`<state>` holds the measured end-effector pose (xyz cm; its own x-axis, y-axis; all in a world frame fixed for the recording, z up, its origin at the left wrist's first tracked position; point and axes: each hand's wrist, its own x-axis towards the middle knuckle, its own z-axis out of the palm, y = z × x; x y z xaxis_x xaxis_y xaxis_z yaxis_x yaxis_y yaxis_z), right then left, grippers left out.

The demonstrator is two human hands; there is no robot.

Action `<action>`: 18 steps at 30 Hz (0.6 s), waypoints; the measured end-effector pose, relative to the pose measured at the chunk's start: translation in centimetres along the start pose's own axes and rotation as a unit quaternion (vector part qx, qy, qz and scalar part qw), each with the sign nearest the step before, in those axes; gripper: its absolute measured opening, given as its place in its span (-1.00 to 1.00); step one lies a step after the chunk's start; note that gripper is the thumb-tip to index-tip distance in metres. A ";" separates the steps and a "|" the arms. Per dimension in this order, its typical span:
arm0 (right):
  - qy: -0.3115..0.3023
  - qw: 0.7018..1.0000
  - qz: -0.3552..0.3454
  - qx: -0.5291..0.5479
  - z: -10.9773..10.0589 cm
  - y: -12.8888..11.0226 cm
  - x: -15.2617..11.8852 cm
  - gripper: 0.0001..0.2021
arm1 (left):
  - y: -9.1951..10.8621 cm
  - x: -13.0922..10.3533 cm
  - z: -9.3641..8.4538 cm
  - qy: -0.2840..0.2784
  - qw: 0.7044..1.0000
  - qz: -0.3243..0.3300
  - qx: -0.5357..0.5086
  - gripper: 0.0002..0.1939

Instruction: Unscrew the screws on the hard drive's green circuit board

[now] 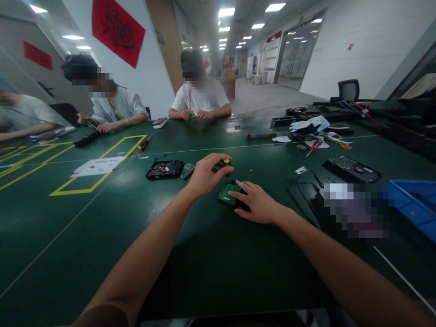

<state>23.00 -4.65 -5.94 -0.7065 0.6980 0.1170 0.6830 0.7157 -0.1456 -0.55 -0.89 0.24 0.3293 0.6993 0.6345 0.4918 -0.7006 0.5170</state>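
A hard drive (227, 194) lies on the green table with its green circuit board facing up. My right hand (260, 204) is over its right side, fingers on the board and thumb at the near edge, holding it against the table. Just above the drive's far end, my left hand (207, 175) pinches a screwdriver (226, 162) by its black and yellow handle. The screwdriver's tip cannot be made out. To the left are an opened black drive casing (165, 169) and a loose circuit board (187, 171).
Another hard drive (352, 169) lies at the right, near a blue bin (413, 200) and a black cable (299, 195). A red screwdriver (315, 145) and a crumpled cloth (309, 124) lie farther back. Several people sit across the table, among them one in a white shirt (200, 97).
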 end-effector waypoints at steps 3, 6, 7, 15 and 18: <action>-0.002 1.000 0.001 0.001 0.1 0.1 0.0 -0.34 | 0.0 0.0 -0.1 -0.022 1.000 0.001 -0.006 -0.69; -0.004 1.000 0.004 0.001 0.1 0.1 0.0 -0.33 | -0.1 0.0 -0.1 -0.055 0.998 0.000 -0.043 -0.58; -0.004 1.000 0.004 0.002 0.1 0.1 0.0 -0.33 | -0.2 0.0 -0.1 -0.061 0.997 -0.001 -0.056 -0.57; 0.000 1.000 0.000 0.005 0.1 0.0 0.0 -0.34 | -0.6 0.1 -0.1 0.000 1.000 -0.006 0.024 -0.69; 0.000 1.000 -0.003 0.004 0.0 0.1 0.0 -0.33 | -0.4 0.1 -0.1 0.013 0.999 -0.008 0.033 -0.70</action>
<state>23.08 -4.57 -6.01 -0.7109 0.6932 0.1185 0.6767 0.7202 -0.1529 -0.78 -0.56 0.21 0.3000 0.7056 0.6420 0.5495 -0.6780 0.4883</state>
